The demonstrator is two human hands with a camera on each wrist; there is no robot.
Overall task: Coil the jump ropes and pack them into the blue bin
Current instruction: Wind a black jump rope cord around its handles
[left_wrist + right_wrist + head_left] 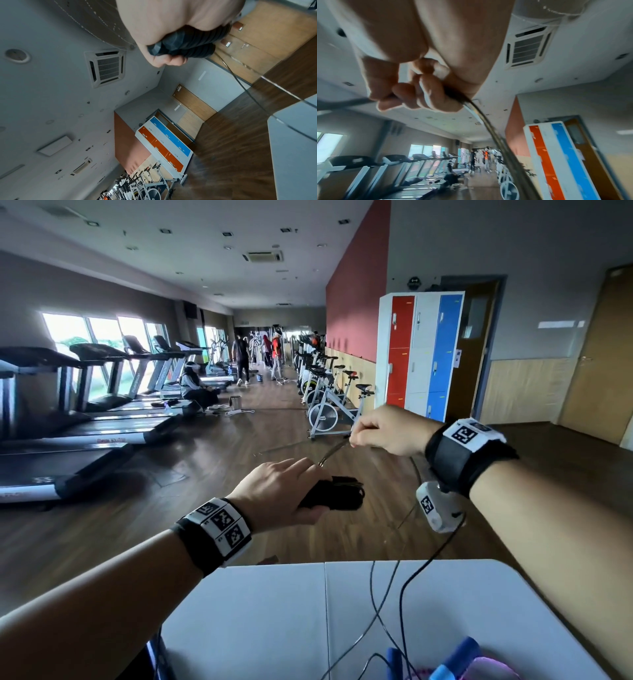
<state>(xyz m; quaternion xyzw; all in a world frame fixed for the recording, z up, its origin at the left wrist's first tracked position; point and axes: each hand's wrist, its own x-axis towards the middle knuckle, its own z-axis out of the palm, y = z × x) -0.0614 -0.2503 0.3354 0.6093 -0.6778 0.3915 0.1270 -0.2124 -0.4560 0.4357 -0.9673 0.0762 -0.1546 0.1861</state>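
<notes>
The left hand [281, 491] is gripping two ribbed black handles [187, 43]; the right hand [387, 433] is pinching one thin dark rope [489, 129] above one white table [274, 611].

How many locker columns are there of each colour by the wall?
red locker column: 1
white locker column: 1
blue locker column: 1
Total: 3

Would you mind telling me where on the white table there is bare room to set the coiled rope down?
The left half of the white table, between its centre seam and left edge, is bare. The right half is crowded: the black cord trails across it, and blue and pink handles sit at the near edge. The far right corner looks free.
</notes>
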